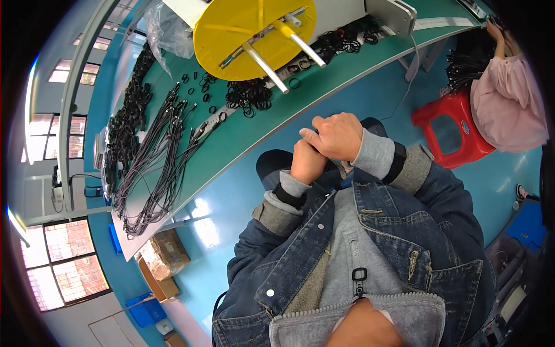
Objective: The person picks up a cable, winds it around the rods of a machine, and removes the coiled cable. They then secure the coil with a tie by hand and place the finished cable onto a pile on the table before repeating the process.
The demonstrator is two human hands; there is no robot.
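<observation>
Crowding green bench, black cables, yellow reel

denim jkt, grey hoodie, blk wristbands

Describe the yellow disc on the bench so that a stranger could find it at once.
Start from the long green workbench that curves across the top of the view. At its far end stands a large round yellow disc with metal pegs sticking out of its face. Everything near it is black cables and small black rings; only it is yellow.
</observation>
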